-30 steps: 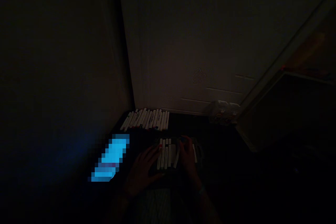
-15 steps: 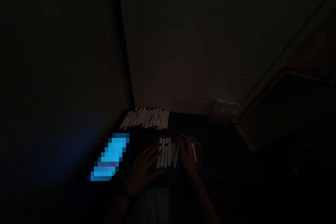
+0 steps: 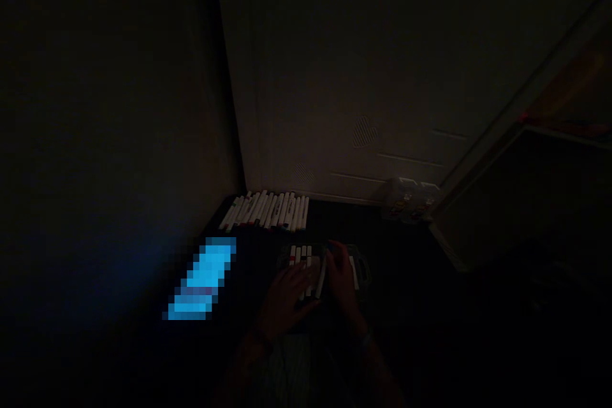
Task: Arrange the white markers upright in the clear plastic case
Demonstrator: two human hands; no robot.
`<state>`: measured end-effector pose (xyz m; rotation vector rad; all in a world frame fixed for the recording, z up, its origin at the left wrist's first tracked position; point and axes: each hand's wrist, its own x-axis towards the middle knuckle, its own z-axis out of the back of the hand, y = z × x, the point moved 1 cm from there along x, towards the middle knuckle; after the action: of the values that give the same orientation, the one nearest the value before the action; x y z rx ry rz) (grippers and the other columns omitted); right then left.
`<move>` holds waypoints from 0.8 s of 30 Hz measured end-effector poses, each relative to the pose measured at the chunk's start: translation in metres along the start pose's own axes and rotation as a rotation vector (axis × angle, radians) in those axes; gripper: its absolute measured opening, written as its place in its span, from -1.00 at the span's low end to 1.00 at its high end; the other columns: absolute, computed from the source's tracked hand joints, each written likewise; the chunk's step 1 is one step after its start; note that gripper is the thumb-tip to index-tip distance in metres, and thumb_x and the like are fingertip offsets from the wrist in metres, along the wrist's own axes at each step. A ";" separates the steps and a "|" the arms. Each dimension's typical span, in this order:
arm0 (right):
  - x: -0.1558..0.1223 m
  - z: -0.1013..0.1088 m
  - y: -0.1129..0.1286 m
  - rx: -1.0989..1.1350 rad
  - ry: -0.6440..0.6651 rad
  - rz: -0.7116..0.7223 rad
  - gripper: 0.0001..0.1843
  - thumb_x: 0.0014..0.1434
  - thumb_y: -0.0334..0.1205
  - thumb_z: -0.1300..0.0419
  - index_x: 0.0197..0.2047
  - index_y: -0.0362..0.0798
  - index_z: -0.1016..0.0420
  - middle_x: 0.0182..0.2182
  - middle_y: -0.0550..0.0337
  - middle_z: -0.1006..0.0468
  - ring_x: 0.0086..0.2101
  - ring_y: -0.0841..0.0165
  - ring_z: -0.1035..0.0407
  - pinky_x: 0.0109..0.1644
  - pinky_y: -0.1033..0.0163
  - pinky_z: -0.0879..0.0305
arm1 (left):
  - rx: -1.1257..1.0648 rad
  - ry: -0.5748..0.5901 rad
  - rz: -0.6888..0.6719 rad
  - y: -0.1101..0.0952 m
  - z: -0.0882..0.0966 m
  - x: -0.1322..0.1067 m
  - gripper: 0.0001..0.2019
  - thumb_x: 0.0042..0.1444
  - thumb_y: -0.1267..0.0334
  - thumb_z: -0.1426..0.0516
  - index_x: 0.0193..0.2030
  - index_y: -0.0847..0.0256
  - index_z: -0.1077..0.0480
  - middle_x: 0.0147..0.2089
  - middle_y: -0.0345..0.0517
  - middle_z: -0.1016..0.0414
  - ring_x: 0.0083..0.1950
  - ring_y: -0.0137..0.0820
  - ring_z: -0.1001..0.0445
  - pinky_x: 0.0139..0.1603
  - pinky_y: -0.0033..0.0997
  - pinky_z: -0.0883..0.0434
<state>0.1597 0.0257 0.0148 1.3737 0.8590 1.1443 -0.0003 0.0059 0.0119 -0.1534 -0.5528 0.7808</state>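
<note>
Several white markers (image 3: 292,255) lie side by side in the left part of a clear plastic case (image 3: 364,273). My left hand (image 3: 285,290) rests over them with its fingers stretched out, hiding their lower parts. A white marker (image 3: 322,275) leans at a slant in the middle of the case, pinched by the fingers of my right hand (image 3: 340,274). Another white marker (image 3: 354,273) shows just right of that hand. The dim light hides the finger details.
A row of loose white markers (image 3: 268,210) lies on the dark table by the wall. A lit, pixelated blue screen (image 3: 201,279) is at the left. Clear plastic packages (image 3: 411,199) stand against the wall at the back right.
My left hand has moved right and now covers the markers in the case. My right hand stays on the slanted marker. The view has shifted slightly.
</note>
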 end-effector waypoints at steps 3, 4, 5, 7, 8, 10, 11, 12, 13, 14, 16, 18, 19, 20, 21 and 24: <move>0.000 0.000 -0.001 0.018 0.003 -0.002 -0.55 0.13 0.02 -0.03 0.04 -0.01 -0.26 -0.43 0.23 -0.44 -0.41 0.40 -0.34 -0.37 0.34 -0.26 | -0.020 -0.015 0.003 0.004 -0.006 -0.002 -0.53 0.07 0.04 -0.08 0.15 0.00 -0.21 0.22 -0.15 -0.21 0.25 -0.22 -0.10 0.19 -0.04 -0.15; 0.000 0.000 -0.002 0.022 -0.001 -0.003 -0.55 0.13 0.02 -0.04 0.04 -0.02 -0.26 -0.43 0.23 -0.44 -0.41 0.40 -0.33 -0.37 0.34 -0.25 | -0.028 -0.018 0.006 0.005 -0.007 -0.003 -0.52 0.07 0.04 -0.09 0.15 0.00 -0.20 0.22 -0.15 -0.21 0.25 -0.22 -0.10 0.19 -0.04 -0.16; 0.000 0.000 -0.003 0.022 -0.010 -0.003 -0.55 0.13 0.02 -0.04 0.04 -0.02 -0.25 -0.43 0.24 -0.43 -0.41 0.40 -0.33 -0.38 0.34 -0.25 | -0.035 -0.018 0.009 0.006 -0.007 -0.004 -0.50 0.06 0.05 -0.10 0.17 0.01 -0.19 0.22 -0.13 -0.20 0.25 -0.22 -0.10 0.20 -0.04 -0.16; 0.001 0.000 -0.004 0.015 -0.032 -0.006 -0.54 0.12 0.02 -0.05 0.03 -0.02 -0.25 -0.44 0.25 -0.43 -0.43 0.41 -0.32 -0.38 0.34 -0.24 | -0.047 -0.023 0.015 0.006 -0.007 -0.005 -0.46 0.05 0.06 -0.11 0.19 0.03 -0.15 0.22 -0.10 -0.20 0.25 -0.22 -0.10 0.20 -0.04 -0.16; 0.001 0.000 -0.005 0.010 -0.037 -0.008 -0.54 0.11 0.02 -0.06 0.03 -0.02 -0.25 -0.45 0.25 -0.42 -0.44 0.41 -0.31 -0.39 0.34 -0.23 | -0.053 -0.029 0.018 0.006 -0.007 -0.005 -0.45 0.05 0.07 -0.11 0.20 0.04 -0.14 0.22 -0.09 -0.20 0.25 -0.22 -0.10 0.20 -0.04 -0.16; 0.001 0.000 -0.006 0.000 -0.034 -0.006 -0.54 0.10 0.02 -0.07 0.03 -0.01 -0.25 -0.46 0.26 -0.41 -0.45 0.41 -0.30 -0.40 0.35 -0.22 | -0.068 -0.043 0.018 0.006 -0.007 -0.006 -0.46 0.05 0.08 -0.12 0.19 0.04 -0.15 0.22 -0.09 -0.20 0.25 -0.22 -0.11 0.20 -0.03 -0.17; 0.001 0.000 -0.006 -0.005 -0.033 -0.001 -0.54 0.10 0.01 -0.07 0.03 -0.01 -0.25 -0.46 0.27 -0.40 -0.45 0.42 -0.30 -0.40 0.35 -0.21 | -0.079 -0.052 0.016 0.005 -0.006 -0.006 -0.47 0.05 0.09 -0.12 0.17 0.04 -0.17 0.23 -0.09 -0.19 0.25 -0.22 -0.11 0.19 -0.03 -0.18; 0.002 0.000 -0.006 -0.011 -0.033 0.004 -0.54 0.10 0.01 -0.07 0.03 -0.01 -0.25 -0.47 0.27 -0.40 -0.45 0.42 -0.30 -0.40 0.36 -0.21 | -0.092 -0.062 0.017 0.005 -0.006 -0.006 -0.49 0.05 0.10 -0.12 0.16 0.05 -0.18 0.23 -0.09 -0.18 0.25 -0.22 -0.11 0.19 -0.03 -0.18; 0.002 0.000 -0.006 -0.017 -0.035 0.010 -0.54 0.10 0.01 -0.08 0.02 -0.01 -0.25 -0.48 0.28 -0.39 -0.45 0.42 -0.29 -0.41 0.36 -0.20 | -0.104 -0.070 0.019 0.005 -0.007 -0.006 -0.50 0.04 0.10 -0.13 0.15 0.05 -0.19 0.24 -0.08 -0.17 0.25 -0.22 -0.11 0.19 -0.03 -0.19; 0.002 0.000 -0.006 -0.025 -0.035 0.015 -0.54 0.09 0.01 -0.09 0.03 -0.02 -0.25 -0.48 0.28 -0.39 -0.46 0.43 -0.29 -0.41 0.36 -0.19 | -0.115 -0.076 0.023 0.006 -0.007 -0.006 -0.50 0.04 0.11 -0.13 0.15 0.05 -0.20 0.24 -0.07 -0.16 0.25 -0.22 -0.11 0.19 -0.03 -0.20; 0.001 0.000 -0.005 -0.037 -0.030 0.017 -0.53 0.09 0.01 -0.09 0.03 -0.02 -0.25 -0.50 0.29 -0.39 -0.48 0.43 -0.28 -0.43 0.37 -0.18 | -0.133 -0.078 0.032 0.007 -0.009 -0.007 -0.47 0.02 0.11 -0.15 0.16 0.06 -0.19 0.24 -0.05 -0.16 0.26 -0.22 -0.11 0.19 -0.03 -0.20; 0.001 -0.001 -0.004 -0.047 -0.017 0.019 -0.53 0.09 0.01 -0.09 0.03 -0.02 -0.25 -0.50 0.28 -0.40 -0.47 0.42 -0.29 -0.43 0.36 -0.18 | -0.146 -0.080 0.046 0.009 -0.011 -0.008 -0.44 0.01 0.10 -0.16 0.17 0.07 -0.16 0.23 -0.05 -0.18 0.26 -0.23 -0.11 0.20 -0.02 -0.18; 0.001 -0.001 -0.003 -0.050 -0.011 0.021 -0.53 0.10 0.01 -0.09 0.04 -0.01 -0.25 -0.49 0.28 -0.41 -0.47 0.42 -0.30 -0.43 0.36 -0.19 | -0.152 -0.083 0.048 0.009 -0.012 -0.008 -0.43 0.00 0.10 -0.16 0.18 0.07 -0.16 0.23 -0.04 -0.19 0.26 -0.23 -0.11 0.21 -0.01 -0.18; 0.001 -0.001 -0.002 -0.052 -0.003 0.024 -0.54 0.10 0.00 -0.08 0.04 -0.01 -0.25 -0.48 0.26 -0.42 -0.46 0.41 -0.31 -0.42 0.35 -0.20 | -0.157 -0.084 0.046 0.010 -0.013 -0.008 -0.43 0.00 0.11 -0.17 0.17 0.08 -0.16 0.22 -0.04 -0.19 0.26 -0.23 -0.11 0.21 -0.01 -0.17; 0.000 -0.001 0.000 -0.050 0.005 0.027 -0.55 0.12 0.00 -0.07 0.04 -0.01 -0.24 -0.46 0.25 -0.43 -0.45 0.40 -0.33 -0.41 0.34 -0.21 | -0.161 -0.083 0.042 0.010 -0.014 -0.008 -0.43 -0.01 0.11 -0.17 0.17 0.07 -0.16 0.22 -0.04 -0.20 0.26 -0.23 -0.11 0.21 0.00 -0.16; 0.001 -0.001 0.004 -0.021 0.045 0.034 -0.58 0.15 -0.01 -0.03 0.03 0.00 -0.24 -0.39 0.19 -0.48 -0.39 0.37 -0.37 -0.36 0.32 -0.24 | -0.168 -0.071 0.034 0.011 -0.015 -0.009 -0.44 -0.01 0.13 -0.18 0.16 0.07 -0.18 0.20 -0.04 -0.23 0.25 -0.23 -0.13 0.22 0.03 -0.14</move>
<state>0.1586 0.0259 0.0193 1.3538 0.8564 1.2114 -0.0047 0.0084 -0.0078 -0.2917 -0.6849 0.7743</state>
